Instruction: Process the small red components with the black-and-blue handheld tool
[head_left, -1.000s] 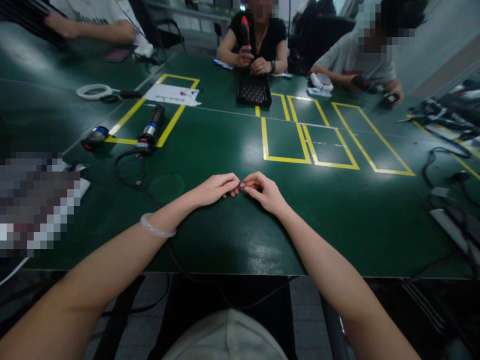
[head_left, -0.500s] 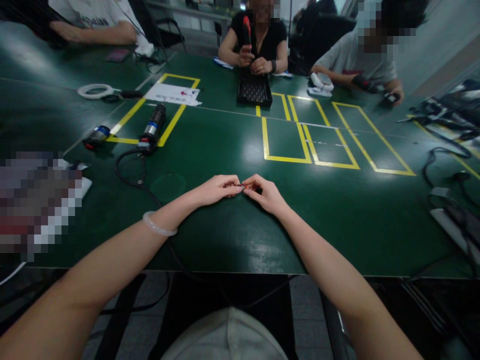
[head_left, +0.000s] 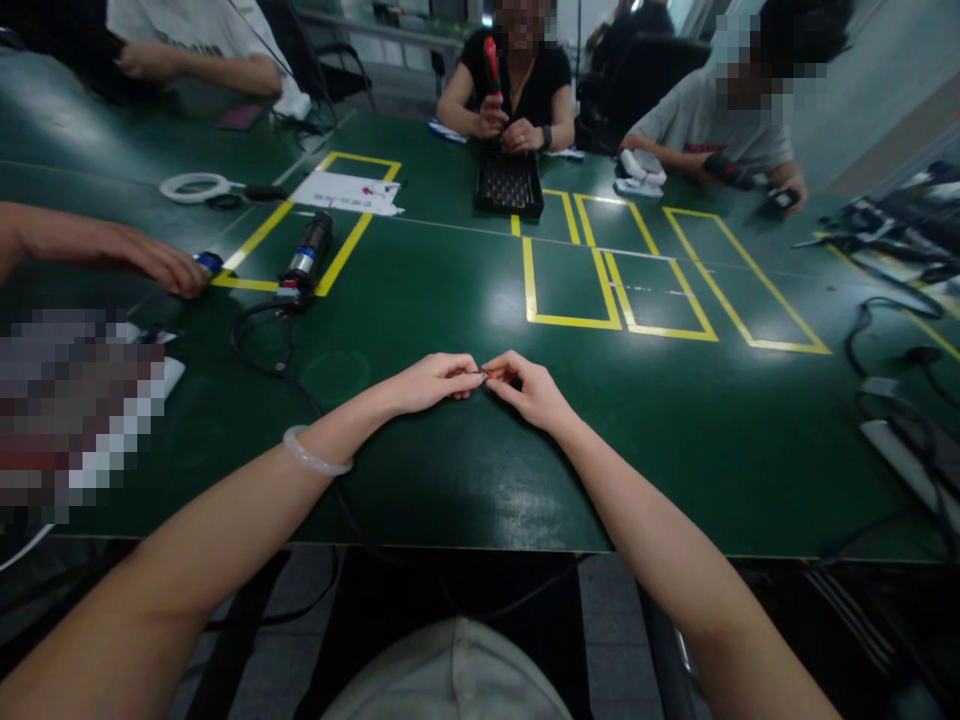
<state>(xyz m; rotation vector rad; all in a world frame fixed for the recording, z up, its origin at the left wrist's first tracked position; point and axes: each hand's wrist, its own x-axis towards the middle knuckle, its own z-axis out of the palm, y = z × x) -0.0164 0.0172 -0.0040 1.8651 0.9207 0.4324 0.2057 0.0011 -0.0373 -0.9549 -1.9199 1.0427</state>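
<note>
My left hand and my right hand meet fingertip to fingertip over the green table. Between their pinched fingers is a small orange and dark piece, too small for me to tell its kind. Both thumbs press toward it, and the fingers of each hand are closed. Most of the piece is hidden by the fingertips. A pale bangle circles my left wrist.
At left, a co-worker's hand rests on a blue-banded connector. Nearby stands a black cylindrical connector with a cable. Across the table a person holds a red-handled tool above a black tray. Cables lie at right.
A co-worker's hand has come in from the left and reached the blue-banded connector. My own hands stay almost in place, still pinching the small piece.
</note>
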